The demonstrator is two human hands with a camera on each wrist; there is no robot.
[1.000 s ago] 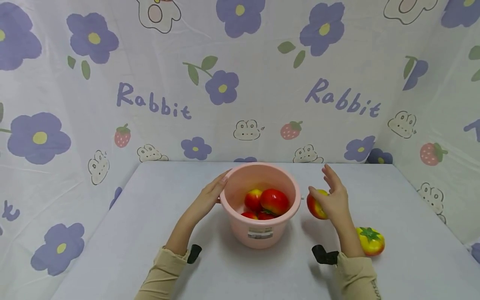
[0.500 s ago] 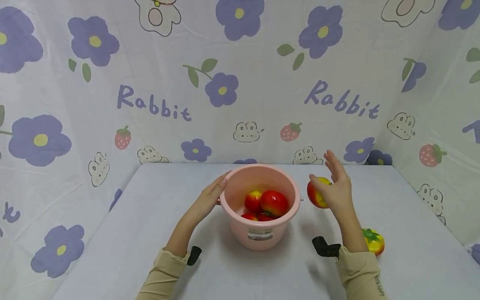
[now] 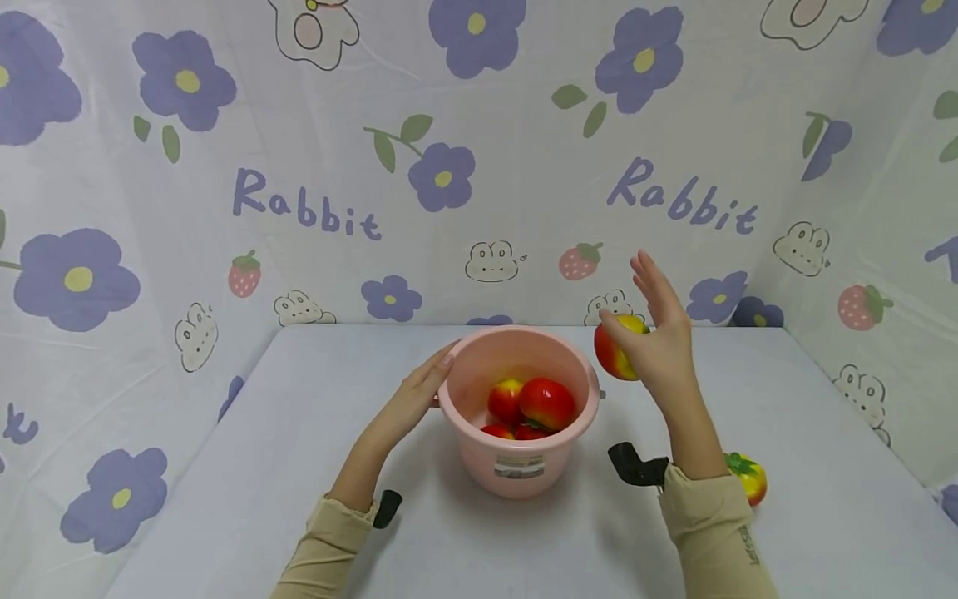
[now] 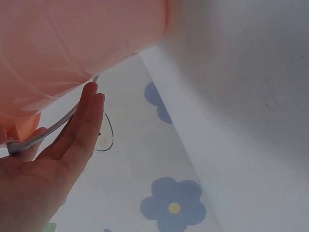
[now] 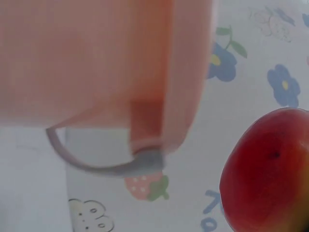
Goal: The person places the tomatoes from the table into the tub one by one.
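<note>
A pink bucket (image 3: 516, 466) stands upright on the table, with several red and yellow tomatoes (image 3: 548, 403) inside. My left hand (image 3: 410, 404) rests against its left side, near the rim. In the left wrist view, the fingers (image 4: 79, 128) lie nearly straight beside the bucket's wall and the thin grey handle (image 4: 53, 128). Right of the rim, my right hand (image 3: 662, 341) pinches a red and yellow tomato (image 3: 612, 353) between thumb and fingers, above the table. The right wrist view has this tomato (image 5: 265, 174) large at the right edge; the hand itself is out of that view.
Another yellow and red tomato (image 3: 748, 478) with a green calyx lies on the table, partly behind my right forearm. The white table (image 3: 299, 399) is backed by a patterned cloth (image 3: 494, 191). Black camera mounts (image 3: 636, 464) stick out from both wrists.
My right hand has lifted the tomato higher and, most recently, moved it left toward the bucket's rim. The left hand and the bucket have stayed in place.
</note>
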